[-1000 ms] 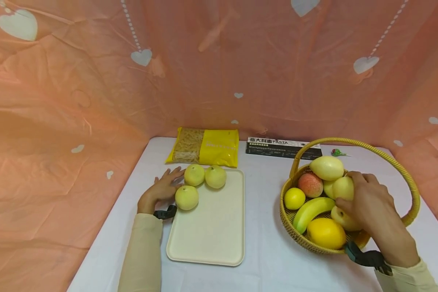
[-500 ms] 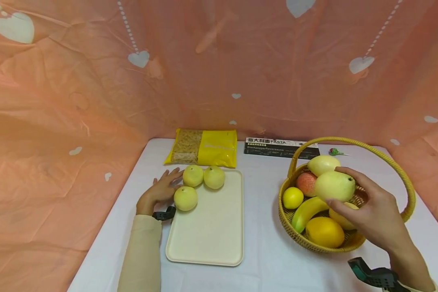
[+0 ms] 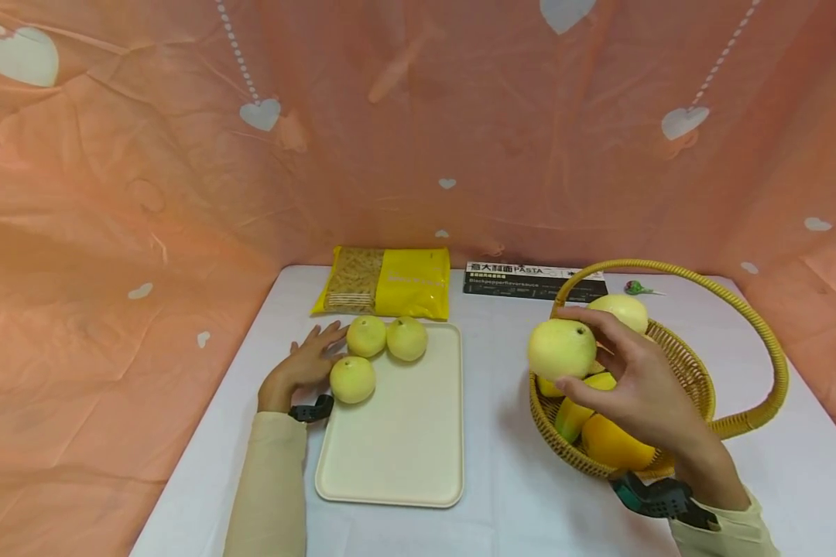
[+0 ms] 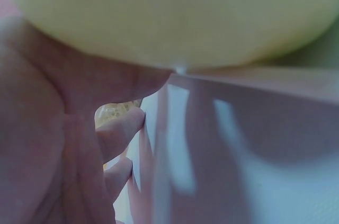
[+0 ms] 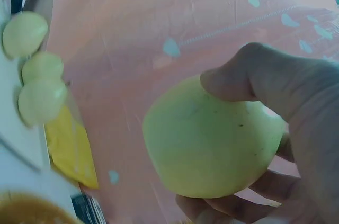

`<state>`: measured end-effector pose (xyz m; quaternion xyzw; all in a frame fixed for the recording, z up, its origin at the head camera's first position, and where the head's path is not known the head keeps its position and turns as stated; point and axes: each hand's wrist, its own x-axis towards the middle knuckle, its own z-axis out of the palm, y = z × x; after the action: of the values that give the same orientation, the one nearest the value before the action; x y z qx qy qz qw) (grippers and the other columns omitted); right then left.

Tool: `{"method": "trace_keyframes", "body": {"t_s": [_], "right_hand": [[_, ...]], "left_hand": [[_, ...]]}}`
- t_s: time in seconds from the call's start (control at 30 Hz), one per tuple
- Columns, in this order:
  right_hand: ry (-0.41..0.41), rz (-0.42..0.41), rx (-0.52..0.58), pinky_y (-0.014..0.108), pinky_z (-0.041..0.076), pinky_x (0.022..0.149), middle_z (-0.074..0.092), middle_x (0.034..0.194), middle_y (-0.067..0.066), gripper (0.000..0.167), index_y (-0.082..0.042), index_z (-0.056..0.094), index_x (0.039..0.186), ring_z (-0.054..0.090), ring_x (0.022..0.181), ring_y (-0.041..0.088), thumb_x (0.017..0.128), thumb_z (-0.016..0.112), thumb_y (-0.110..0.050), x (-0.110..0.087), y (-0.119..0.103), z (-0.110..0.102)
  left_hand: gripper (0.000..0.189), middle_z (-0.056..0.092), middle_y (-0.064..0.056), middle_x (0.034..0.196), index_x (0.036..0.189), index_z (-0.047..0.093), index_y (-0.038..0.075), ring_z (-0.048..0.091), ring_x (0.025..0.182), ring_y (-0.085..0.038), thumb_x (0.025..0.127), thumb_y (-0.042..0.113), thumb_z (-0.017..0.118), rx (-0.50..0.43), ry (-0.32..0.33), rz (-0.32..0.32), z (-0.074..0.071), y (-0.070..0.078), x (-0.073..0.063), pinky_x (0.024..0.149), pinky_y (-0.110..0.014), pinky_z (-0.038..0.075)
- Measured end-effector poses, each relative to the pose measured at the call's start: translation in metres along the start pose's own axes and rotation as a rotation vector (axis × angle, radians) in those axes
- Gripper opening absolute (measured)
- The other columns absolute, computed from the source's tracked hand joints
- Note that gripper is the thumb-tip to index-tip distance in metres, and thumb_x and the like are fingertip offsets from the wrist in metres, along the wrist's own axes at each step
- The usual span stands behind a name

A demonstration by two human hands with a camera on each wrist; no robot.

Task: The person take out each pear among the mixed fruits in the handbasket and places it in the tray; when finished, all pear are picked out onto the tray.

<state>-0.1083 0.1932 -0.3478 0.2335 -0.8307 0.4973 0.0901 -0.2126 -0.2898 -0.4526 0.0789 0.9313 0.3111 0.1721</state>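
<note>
My right hand (image 3: pixel 630 375) holds a pale green pear (image 3: pixel 561 350) above the left part of a wicker basket (image 3: pixel 693 367), with thumb and fingers around it, as the right wrist view also shows. Three similar pears, among them a front pear (image 3: pixel 352 380), sit at the far left corner of a cream tray (image 3: pixel 411 441). Beside that corner, my left hand (image 3: pixel 308 362) rests with its fingers spread, close against the pears. In the left wrist view a pear (image 4: pixel 180 17) fills the top, by the thumb. Whether the hand presses on it, I cannot tell.
In the basket lie a yellow mango-like fruit (image 3: pixel 615 442), a banana (image 3: pixel 571 418) and a pale oval fruit (image 3: pixel 620 311). Behind stand a yellow pasta bag (image 3: pixel 414 282), a black pasta box (image 3: pixel 522 282) and a small wrapped lollipop (image 3: pixel 637 288). The basket's handle (image 3: pixel 759 333) arches high.
My right hand has lifted the pear out of the basket and carried it leftward to above the basket's left rim. The left hand stays beside the tray.
</note>
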Motion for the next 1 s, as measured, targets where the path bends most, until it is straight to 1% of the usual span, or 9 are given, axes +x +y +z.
{"method": "trace_keyframes", "body": {"t_s": [0.1,0.27,0.5,0.57,0.7,0.8,1.0], "right_hand": [[-0.038,-0.021,0.077,0.015,0.054,0.107,0.061,0.149,0.008,0.078,-0.01,0.059,0.154,0.067,0.127,0.004,0.085,0.089,0.008,0.01,0.0,0.015],[-0.102,-0.034,0.162,0.019,0.056,0.108,0.061,0.151,0.009,0.077,-0.009,0.056,0.154,0.067,0.129,0.009,0.086,0.088,0.006,0.026,0.0,0.038],[-0.155,-0.053,0.212,0.024,0.056,0.11,0.063,0.15,0.011,0.074,-0.008,0.058,0.154,0.066,0.131,0.02,0.087,0.09,-0.001,0.042,0.001,0.072],[-0.171,-0.055,0.228,0.026,0.056,0.111,0.063,0.151,0.01,0.075,-0.009,0.058,0.154,0.065,0.131,0.023,0.087,0.09,-0.003,0.047,0.002,0.082],[-0.199,-0.047,0.264,0.031,0.056,0.112,0.062,0.153,0.008,0.075,-0.011,0.056,0.155,0.064,0.134,0.026,0.088,0.09,-0.005,0.055,0.004,0.099],[-0.204,-0.035,0.283,0.033,0.057,0.113,0.062,0.152,0.008,0.074,-0.01,0.056,0.154,0.064,0.135,0.027,0.088,0.09,-0.005,0.06,0.007,0.109],[-0.212,-0.017,0.296,0.034,0.058,0.112,0.062,0.153,0.014,0.073,-0.005,0.057,0.153,0.066,0.131,0.029,0.088,0.089,-0.004,0.068,0.015,0.127]], "left_hand": [[0.063,0.016,-0.022,0.183,0.173,0.035,0.015,-0.006,0.169,-0.052,0.113,0.027,0.052,-0.01,0.004,0.005,0.001,-0.002,-0.001,0.124,-0.083,-0.013],[0.063,0.015,-0.021,0.183,0.173,0.035,0.015,-0.006,0.169,-0.051,0.113,0.026,0.052,-0.017,0.0,-0.008,0.002,-0.001,0.0,0.125,-0.082,-0.014],[0.062,0.014,-0.021,0.183,0.173,0.034,0.013,-0.006,0.169,-0.051,0.114,0.023,0.05,-0.008,-0.002,-0.006,0.001,0.001,0.0,0.125,-0.081,-0.014],[0.062,0.014,-0.022,0.183,0.173,0.034,0.013,-0.006,0.169,-0.052,0.114,0.023,0.05,-0.009,-0.003,-0.003,0.001,0.0,0.0,0.125,-0.082,-0.014],[0.063,0.014,-0.022,0.183,0.173,0.034,0.013,-0.007,0.169,-0.052,0.113,0.023,0.05,-0.016,-0.002,-0.001,0.0,-0.001,0.0,0.125,-0.081,-0.014],[0.063,0.013,-0.022,0.183,0.173,0.034,0.013,-0.007,0.169,-0.052,0.113,0.022,0.05,-0.013,-0.005,0.001,0.0,-0.001,0.0,0.125,-0.082,-0.014],[0.062,0.014,-0.021,0.184,0.173,0.034,0.014,-0.007,0.169,-0.051,0.114,0.022,0.05,-0.009,-0.01,-0.008,-0.001,0.002,0.001,0.126,-0.081,-0.014]]}}
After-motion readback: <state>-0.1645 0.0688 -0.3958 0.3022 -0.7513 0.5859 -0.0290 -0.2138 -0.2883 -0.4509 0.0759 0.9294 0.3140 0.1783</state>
